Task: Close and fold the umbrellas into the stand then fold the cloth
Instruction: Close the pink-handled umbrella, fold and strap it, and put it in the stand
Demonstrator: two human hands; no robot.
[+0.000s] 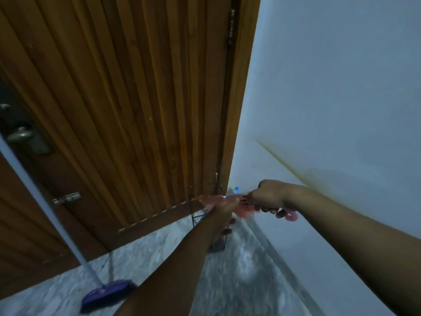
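Observation:
A pink umbrella (218,200), closed and blurred, lies across both my hands in the corner between the wooden door and the wall. My right hand (266,197) is shut on its shaft near the curved pink handle (290,216), which sticks out below my fingers. My left hand (222,215) holds the folded pink canopy end from underneath. Below my hands stands a dark wire umbrella stand (216,245) on the floor. A blue hook handle (237,189) of another umbrella pokes up behind the pink one. No cloth is in view.
A ribbed wooden door (127,110) fills the left, with a metal handle (21,134) and a hinge (67,197). A broom with a purple head (107,293) and pale stick leans at the lower left. A pale wall (330,87) runs along the right; the floor is grey marble.

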